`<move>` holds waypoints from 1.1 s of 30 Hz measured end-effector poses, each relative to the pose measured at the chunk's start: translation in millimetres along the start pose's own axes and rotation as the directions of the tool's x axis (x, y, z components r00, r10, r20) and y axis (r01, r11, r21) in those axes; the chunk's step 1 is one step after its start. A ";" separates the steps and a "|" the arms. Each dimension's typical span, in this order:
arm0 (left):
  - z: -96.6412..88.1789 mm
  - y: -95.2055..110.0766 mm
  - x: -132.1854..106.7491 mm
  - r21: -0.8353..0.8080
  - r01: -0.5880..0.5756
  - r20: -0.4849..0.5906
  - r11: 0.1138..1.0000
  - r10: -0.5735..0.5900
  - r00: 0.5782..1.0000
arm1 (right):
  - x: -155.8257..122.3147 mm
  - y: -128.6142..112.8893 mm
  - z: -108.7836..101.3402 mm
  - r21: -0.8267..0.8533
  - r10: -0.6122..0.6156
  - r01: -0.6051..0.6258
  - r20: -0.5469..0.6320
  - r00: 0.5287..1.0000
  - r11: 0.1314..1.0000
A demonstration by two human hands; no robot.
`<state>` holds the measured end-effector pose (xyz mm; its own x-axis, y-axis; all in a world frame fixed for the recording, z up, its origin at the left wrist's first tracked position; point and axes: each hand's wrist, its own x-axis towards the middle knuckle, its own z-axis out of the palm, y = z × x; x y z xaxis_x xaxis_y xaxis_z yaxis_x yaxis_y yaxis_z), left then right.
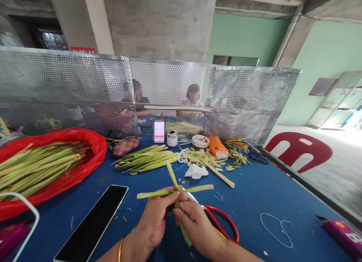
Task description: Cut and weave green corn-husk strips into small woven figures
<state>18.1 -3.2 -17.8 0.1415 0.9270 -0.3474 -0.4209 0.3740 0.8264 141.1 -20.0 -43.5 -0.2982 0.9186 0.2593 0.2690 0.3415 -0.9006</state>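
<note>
Because the crossed leaf strips (195,189) are meeting at one centre, the left hand (154,213) and right hand (199,220) are pinching beside that junction, above the blue tabletop (240,194), probably keeping the arms aligned.

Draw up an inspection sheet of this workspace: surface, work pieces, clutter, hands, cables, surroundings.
Surface: blue tabletop, littered with small scraps.
Work pieces: crossed leaf strips in hand; a loose leaf bundle on the table; more in the red bag at the left.
Clutter: dark-screened phone, red-handled scissors by the right hand, crumpled white tissue, tape roll.
Hands: right and left hand meet, fingers closed on the crossed strips near their centre.
Cables: dark cable at the table's far right.
Surroundings: perforated metal screen, people visible through it.
</note>
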 end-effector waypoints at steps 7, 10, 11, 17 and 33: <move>-6.0 8.1 7.1 0.024 -0.023 0.021 0.999 0.022 1.000 | -11.1 0.2 -6.2 -0.548 -0.242 0.181 -0.042 0.969 0.817; -7.6 16.5 5.9 0.086 -0.080 0.024 0.993 0.078 0.997 | -17.2 -10.2 -18.6 -0.739 -0.584 0.384 -0.017 0.811 0.554; -7.9 18.0 5.4 0.100 -0.078 0.034 0.992 0.075 0.997 | -16.6 -12.3 -22.8 -0.786 -0.651 0.384 -0.030 0.759 0.484; -7.1 12.5 4.4 0.194 -0.096 0.097 0.976 0.079 0.992 | 0.2 1.6 -27.8 -0.819 -0.445 0.223 -0.043 0.894 0.528; -12.0 -14.3 20.3 0.398 -0.156 -0.016 0.904 0.177 0.984 | -12.4 7.9 -5.5 -0.718 -0.411 0.312 0.040 0.911 0.622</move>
<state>16.3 10.0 -42.0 0.0504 0.9780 -0.2026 -0.0456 0.2049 0.9777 152.0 -27.6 -51.9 -0.4184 0.6885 0.5924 0.7318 0.6419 -0.2290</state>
